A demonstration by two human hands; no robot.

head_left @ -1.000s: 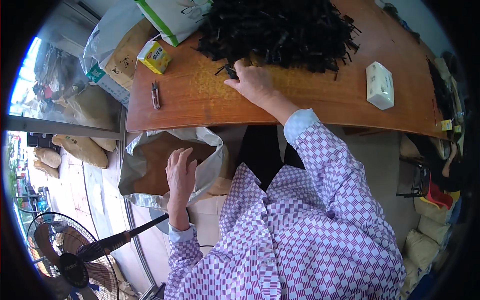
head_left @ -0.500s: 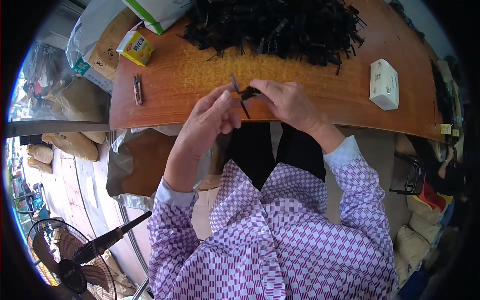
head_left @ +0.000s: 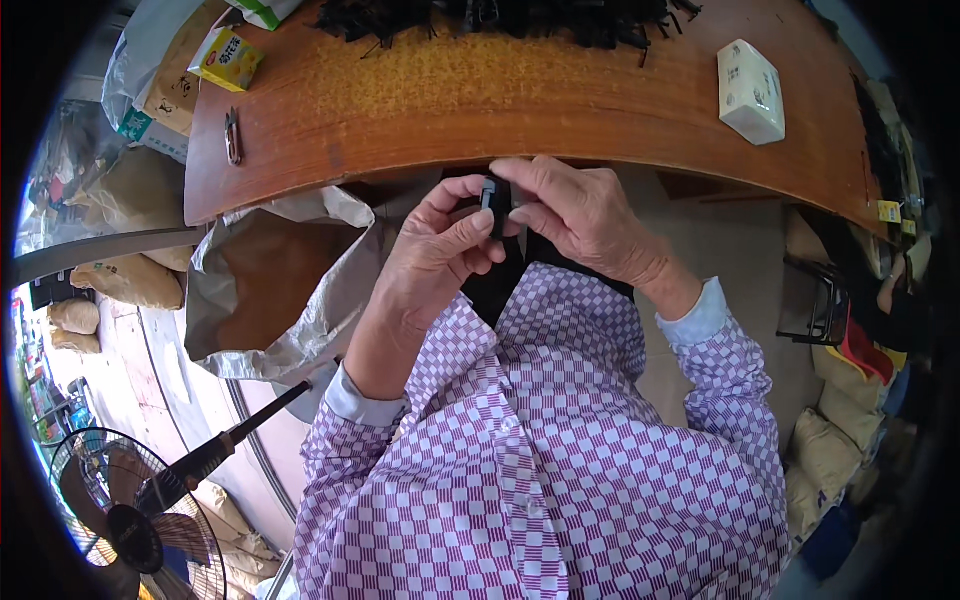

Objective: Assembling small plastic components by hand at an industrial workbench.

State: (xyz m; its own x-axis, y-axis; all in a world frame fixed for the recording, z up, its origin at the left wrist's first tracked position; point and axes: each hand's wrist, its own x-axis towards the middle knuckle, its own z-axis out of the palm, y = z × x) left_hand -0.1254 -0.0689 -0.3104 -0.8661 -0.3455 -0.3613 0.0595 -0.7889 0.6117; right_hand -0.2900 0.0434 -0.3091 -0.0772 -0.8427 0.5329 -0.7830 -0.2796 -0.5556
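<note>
Just off the table's near edge, both my hands meet around a small black piece with a grey part on its side (head_left: pixel 489 196); its exact kind I cannot make out. My left hand (head_left: pixel 436 240) pinches it between thumb and fingers from the left. From the right, the thumb and forefinger of my right hand (head_left: pixel 580 215) close at its top and side, partly hiding it. At the far side of the table lies a heap of black strip-like pieces (head_left: pixel 500 18), cut off by the upper edge of the view.
On the wooden table (head_left: pixel 450 110) are thread snips (head_left: pixel 234 136), a yellow box (head_left: pixel 228 60) and a white tissue pack (head_left: pixel 750 92). A large open sack (head_left: pixel 285 280) stands below the table's left part. A fan (head_left: pixel 135 530) is at lower left, stuffed sacks (head_left: pixel 825 455) at right.
The table and its things sit higher in the view. My hands are now closer together, nearer my body than the table edge, with the grey and black parts together between them.
</note>
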